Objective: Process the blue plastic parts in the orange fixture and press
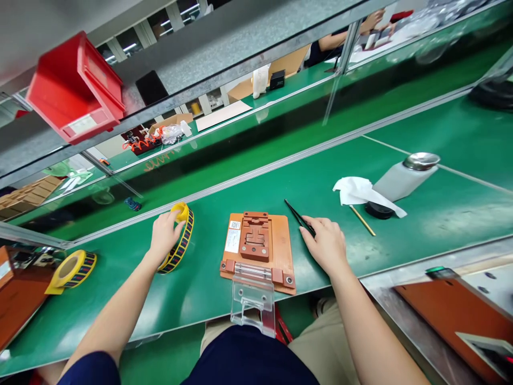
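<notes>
On the green bench, my left hand (163, 235) closes its fingers on the top edge of a yellow tape roll (185, 243) that bears a row of dark pieces. To the right, my right hand (326, 243) is wrapped round black tweezers (295, 213), whose tips point up and to the left. Between the hands lies an orange-brown fixture (280, 235) with a raised brown block (255, 238) and white labels. Its clear plastic flap (252, 302) hangs over the bench's front edge.
A second yellow roll (74, 268) lies at the left. At the right are a white bottle with a metal top (401, 179), white tissue (355, 190), a black cap (379, 210) and a thin stick (363, 220). A red bin (80, 91) sits on the overhead shelf. Another person's arm shows behind.
</notes>
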`<state>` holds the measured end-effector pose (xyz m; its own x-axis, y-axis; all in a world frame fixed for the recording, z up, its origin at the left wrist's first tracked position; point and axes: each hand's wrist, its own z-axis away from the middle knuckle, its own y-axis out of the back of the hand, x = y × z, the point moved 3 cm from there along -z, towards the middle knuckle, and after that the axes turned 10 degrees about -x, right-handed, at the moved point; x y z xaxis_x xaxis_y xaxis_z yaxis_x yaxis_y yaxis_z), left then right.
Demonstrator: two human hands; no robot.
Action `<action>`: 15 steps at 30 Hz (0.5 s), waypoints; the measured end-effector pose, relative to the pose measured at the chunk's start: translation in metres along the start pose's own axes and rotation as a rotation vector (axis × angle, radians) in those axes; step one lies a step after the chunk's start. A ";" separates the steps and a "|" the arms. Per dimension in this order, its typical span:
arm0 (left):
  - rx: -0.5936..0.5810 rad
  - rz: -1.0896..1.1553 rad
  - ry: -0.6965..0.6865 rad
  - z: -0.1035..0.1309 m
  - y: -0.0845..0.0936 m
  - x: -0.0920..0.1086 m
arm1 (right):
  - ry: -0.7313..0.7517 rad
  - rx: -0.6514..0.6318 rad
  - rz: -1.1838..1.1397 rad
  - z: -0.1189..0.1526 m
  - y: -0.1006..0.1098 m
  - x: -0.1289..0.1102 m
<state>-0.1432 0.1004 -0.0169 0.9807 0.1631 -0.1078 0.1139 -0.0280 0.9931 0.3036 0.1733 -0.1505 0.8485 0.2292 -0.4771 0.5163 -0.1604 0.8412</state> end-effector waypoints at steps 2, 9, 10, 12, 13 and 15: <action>-0.020 0.013 0.013 -0.033 -0.005 0.007 | 0.003 0.007 -0.004 0.000 -0.001 0.001; -0.051 0.099 0.139 -0.086 -0.017 0.017 | 0.022 0.014 -0.043 0.000 -0.001 0.001; -0.035 0.118 0.139 -0.084 -0.015 0.019 | 0.023 0.014 -0.052 0.000 0.000 0.000; 0.011 0.166 0.105 -0.078 -0.011 0.025 | 0.018 0.006 -0.068 0.000 0.001 0.000; 0.031 0.200 0.066 -0.073 -0.010 0.032 | 0.011 0.002 -0.075 0.000 0.001 -0.001; 0.033 0.289 -0.072 -0.063 -0.013 0.055 | -0.001 -0.008 -0.090 0.000 0.002 -0.001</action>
<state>-0.1011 0.1714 -0.0329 0.9819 0.0732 0.1746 -0.1674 -0.0956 0.9813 0.3037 0.1730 -0.1481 0.7988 0.2415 -0.5509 0.5894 -0.1314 0.7970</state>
